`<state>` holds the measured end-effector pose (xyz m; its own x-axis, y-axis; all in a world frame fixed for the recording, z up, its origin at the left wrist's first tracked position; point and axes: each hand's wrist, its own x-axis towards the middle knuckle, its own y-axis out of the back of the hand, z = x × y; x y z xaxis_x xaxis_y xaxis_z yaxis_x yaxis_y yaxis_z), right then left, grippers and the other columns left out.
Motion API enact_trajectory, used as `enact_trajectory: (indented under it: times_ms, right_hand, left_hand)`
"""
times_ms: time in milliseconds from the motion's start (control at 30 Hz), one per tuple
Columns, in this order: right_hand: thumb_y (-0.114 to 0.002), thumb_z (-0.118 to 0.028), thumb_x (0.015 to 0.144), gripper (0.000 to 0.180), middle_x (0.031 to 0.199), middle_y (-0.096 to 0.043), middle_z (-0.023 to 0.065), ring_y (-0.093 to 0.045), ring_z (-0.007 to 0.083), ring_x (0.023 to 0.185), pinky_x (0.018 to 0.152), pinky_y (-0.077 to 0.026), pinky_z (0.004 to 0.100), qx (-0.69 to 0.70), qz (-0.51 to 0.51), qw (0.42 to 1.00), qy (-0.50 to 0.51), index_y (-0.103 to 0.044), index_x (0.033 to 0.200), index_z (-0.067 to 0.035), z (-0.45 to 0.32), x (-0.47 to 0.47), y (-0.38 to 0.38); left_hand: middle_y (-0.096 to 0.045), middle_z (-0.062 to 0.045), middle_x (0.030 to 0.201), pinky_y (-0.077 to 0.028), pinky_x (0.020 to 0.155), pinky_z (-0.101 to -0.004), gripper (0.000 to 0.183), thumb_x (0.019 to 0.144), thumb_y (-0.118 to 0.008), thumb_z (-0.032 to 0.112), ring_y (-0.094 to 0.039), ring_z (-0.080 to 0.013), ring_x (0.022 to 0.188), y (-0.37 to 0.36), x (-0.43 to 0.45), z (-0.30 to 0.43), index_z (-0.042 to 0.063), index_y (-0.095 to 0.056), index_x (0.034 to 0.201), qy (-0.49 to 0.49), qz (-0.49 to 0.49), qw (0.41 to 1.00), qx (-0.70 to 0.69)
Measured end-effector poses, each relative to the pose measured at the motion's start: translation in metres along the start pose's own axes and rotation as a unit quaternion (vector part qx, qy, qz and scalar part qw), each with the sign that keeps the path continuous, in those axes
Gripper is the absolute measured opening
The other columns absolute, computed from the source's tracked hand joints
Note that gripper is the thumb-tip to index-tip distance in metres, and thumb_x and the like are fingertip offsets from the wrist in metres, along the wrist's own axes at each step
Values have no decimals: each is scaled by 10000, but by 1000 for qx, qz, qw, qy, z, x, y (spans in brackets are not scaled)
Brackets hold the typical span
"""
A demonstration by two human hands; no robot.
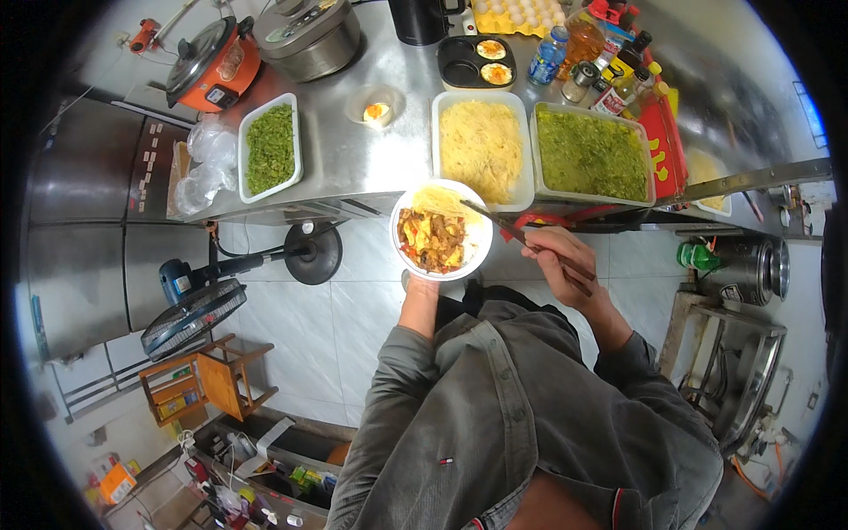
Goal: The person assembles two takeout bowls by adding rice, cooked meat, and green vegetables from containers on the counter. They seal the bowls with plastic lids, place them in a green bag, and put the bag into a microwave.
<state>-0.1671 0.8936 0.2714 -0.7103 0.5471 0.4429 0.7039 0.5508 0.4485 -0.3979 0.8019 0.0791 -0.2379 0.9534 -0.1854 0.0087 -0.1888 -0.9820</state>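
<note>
My left hand [424, 286] supports a white bowl [396, 255] from beneath, in front of the counter's edge; most of its fingers are hidden under it. In the bowl lie pale shredded strands [434, 197] and a chunky brown, yellow and red topping [430, 242]. My right hand [563, 262] grips dark wooden chopsticks [510, 228], whose tips reach the shredded strands at the bowl's far side. Just beyond the bowl stands a white tub of yellow shreds [480, 142]. A clear tub of chopped green vegetable [591, 152] stands to its right.
On the steel counter [358, 159] are a green-filled white tub [271, 147], a small bowl with egg [375, 109], an egg pan [476, 61], an orange cooker [215, 66], bottles [583, 46] and an egg tray [517, 16]. A pedestal fan [195, 318] and wooden chair [218, 377] stand left.
</note>
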Motion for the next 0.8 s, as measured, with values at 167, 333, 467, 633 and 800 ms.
enact_trajectory:
  times_ms: [167,333,467,633,800]
  right_hand:
    - [-601,-69,952,217,1002,-655,169,-645,277,855,761,-509,334,-4,0,1000,10,-607,1147,24,-5,14,-4]
    - [-690,-50,886,301,1070,-647,189,-647,338,956,802,-517,379,-13,-59,998,14,-610,1167,20,-13,23,-29]
    - [-705,-67,862,315,1065,-649,183,-648,350,954,787,-525,410,-45,-90,994,45,-620,1153,22,-15,26,-27]
    - [-711,-57,831,316,1063,-653,165,-651,337,923,758,-522,403,-53,-61,994,71,-631,1130,6,-14,22,-18]
    - [-496,-293,1032,336,998,-659,144,-647,267,879,724,-516,398,10,21,999,30,-615,1119,8,0,4,4]
  left_hand:
    - [-509,-142,1444,-430,1092,-494,596,1025,-368,497,-517,-337,1290,-3,1,-4,87,-448,1449,6,16,1000,18]
    - [-548,-138,1403,-465,1064,-479,540,1028,-394,449,-550,-327,1254,4,2,-2,88,-482,1420,34,8,999,2]
    - [-600,-137,1334,-503,1027,-451,486,1028,-419,415,-588,-307,1203,-6,2,-7,81,-533,1363,28,39,999,22]
    - [-551,-138,1400,-458,1069,-497,544,1014,-418,463,-541,-330,1265,1,0,-8,95,-504,1405,53,2,999,-2]
    - [-542,-138,1409,-449,1076,-499,558,1011,-417,476,-531,-332,1273,-1,5,-9,95,-499,1410,56,6,998,8]
